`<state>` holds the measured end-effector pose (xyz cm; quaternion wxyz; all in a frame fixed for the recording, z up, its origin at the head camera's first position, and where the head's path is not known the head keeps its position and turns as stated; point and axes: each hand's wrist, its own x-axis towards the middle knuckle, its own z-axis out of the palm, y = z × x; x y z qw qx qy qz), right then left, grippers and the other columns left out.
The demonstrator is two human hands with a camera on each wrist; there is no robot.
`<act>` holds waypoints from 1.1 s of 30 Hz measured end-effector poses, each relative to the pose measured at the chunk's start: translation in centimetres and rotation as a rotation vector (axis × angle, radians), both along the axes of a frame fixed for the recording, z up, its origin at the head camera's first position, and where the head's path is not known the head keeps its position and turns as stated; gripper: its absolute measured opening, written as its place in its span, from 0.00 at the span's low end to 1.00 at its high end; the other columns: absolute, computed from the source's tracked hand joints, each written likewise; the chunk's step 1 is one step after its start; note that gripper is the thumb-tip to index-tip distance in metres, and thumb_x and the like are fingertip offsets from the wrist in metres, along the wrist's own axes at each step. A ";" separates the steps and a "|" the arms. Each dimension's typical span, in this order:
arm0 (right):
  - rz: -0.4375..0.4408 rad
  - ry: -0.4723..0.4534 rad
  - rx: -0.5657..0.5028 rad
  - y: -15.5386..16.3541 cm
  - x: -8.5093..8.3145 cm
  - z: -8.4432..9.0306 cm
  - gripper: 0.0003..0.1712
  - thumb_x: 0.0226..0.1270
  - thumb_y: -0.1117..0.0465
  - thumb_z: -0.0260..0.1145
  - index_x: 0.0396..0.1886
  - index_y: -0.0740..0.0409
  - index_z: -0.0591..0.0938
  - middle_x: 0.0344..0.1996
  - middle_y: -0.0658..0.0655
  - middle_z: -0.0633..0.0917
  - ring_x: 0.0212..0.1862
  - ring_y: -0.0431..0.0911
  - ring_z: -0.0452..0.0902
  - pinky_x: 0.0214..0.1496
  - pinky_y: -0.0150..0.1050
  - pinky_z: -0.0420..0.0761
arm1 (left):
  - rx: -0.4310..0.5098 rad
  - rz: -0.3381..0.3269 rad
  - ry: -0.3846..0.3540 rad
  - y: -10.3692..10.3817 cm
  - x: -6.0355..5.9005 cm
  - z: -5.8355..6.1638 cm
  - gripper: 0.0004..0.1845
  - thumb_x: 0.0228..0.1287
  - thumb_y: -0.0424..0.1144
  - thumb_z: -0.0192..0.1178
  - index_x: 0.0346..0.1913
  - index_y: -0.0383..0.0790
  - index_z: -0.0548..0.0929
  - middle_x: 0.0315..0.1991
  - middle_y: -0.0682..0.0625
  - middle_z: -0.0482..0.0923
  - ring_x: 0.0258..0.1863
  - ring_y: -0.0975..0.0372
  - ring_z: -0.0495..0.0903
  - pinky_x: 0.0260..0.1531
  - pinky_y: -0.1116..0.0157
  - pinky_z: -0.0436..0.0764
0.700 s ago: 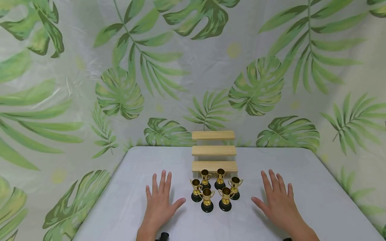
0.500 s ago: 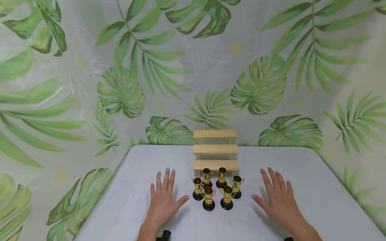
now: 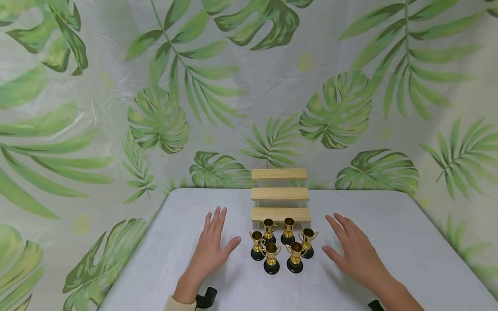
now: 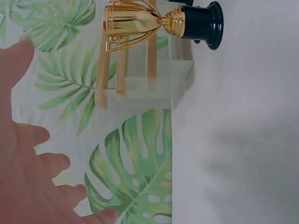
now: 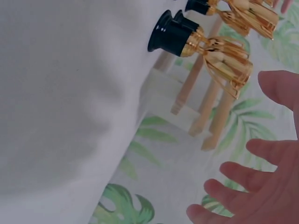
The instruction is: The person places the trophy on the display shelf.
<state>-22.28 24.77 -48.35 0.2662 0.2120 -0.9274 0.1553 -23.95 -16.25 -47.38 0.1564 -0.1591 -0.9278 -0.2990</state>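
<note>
Several small gold trophy cups [image 3: 271,255] on black bases stand upright in a close ring on the white table. To their left my left hand [image 3: 212,248] hovers with fingers extended and thumb spread, holding nothing. My right hand [image 3: 352,248] is on their other side, fingers loosely extended and also holding nothing. In the left wrist view one trophy [image 4: 140,21] shows beyond the thumb, apart from it. The right wrist view has a trophy [image 5: 205,49] near the thumb tip, with others partly hidden behind it.
Right behind the trophies stands a three-step wooden shelf [image 3: 280,194] with clear side panels. A leaf-patterned cloth [image 3: 218,86] hangs at the table's far edge. The white table [image 3: 330,293] stretches out to both sides.
Both hands have turned and tilted, their fingers drawing closer together; the left has risen slightly in view and the right has shifted a little inward. The trophies and shelf stay put.
</note>
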 end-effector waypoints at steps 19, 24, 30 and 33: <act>0.039 -0.036 -0.056 -2.2 -0.9 1.2 0.43 0.60 0.51 0.77 0.74 0.51 0.70 0.64 0.56 0.75 0.62 0.55 0.73 0.47 0.56 0.83 | 0.568 0.000 -0.156 1.9 -5.5 1.1 0.27 0.74 0.51 0.60 0.72 0.52 0.73 0.67 0.46 0.74 0.66 0.51 0.73 0.60 0.46 0.75; 0.060 -0.011 -0.063 -2.5 -1.2 1.2 0.42 0.59 0.51 0.78 0.72 0.52 0.73 0.62 0.55 0.77 0.59 0.54 0.76 0.45 0.54 0.84 | 0.674 -0.015 -0.224 2.3 -6.7 0.4 0.25 0.74 0.50 0.59 0.70 0.50 0.75 0.64 0.44 0.76 0.63 0.51 0.75 0.58 0.49 0.77; 0.072 -0.024 -0.058 -2.9 -1.6 1.1 0.39 0.60 0.52 0.77 0.70 0.53 0.75 0.60 0.55 0.78 0.58 0.53 0.78 0.44 0.52 0.84 | 0.780 -0.002 -0.340 2.8 -7.4 -0.4 0.24 0.75 0.49 0.59 0.69 0.47 0.76 0.64 0.41 0.76 0.61 0.51 0.77 0.56 0.52 0.80; 0.070 -0.043 -0.052 -3.2 -1.6 1.0 0.37 0.61 0.51 0.76 0.69 0.52 0.75 0.60 0.54 0.79 0.58 0.53 0.78 0.44 0.52 0.84 | 0.820 0.001 -0.383 3.1 -7.6 -0.4 0.23 0.76 0.46 0.58 0.69 0.46 0.76 0.64 0.39 0.75 0.60 0.50 0.77 0.56 0.51 0.79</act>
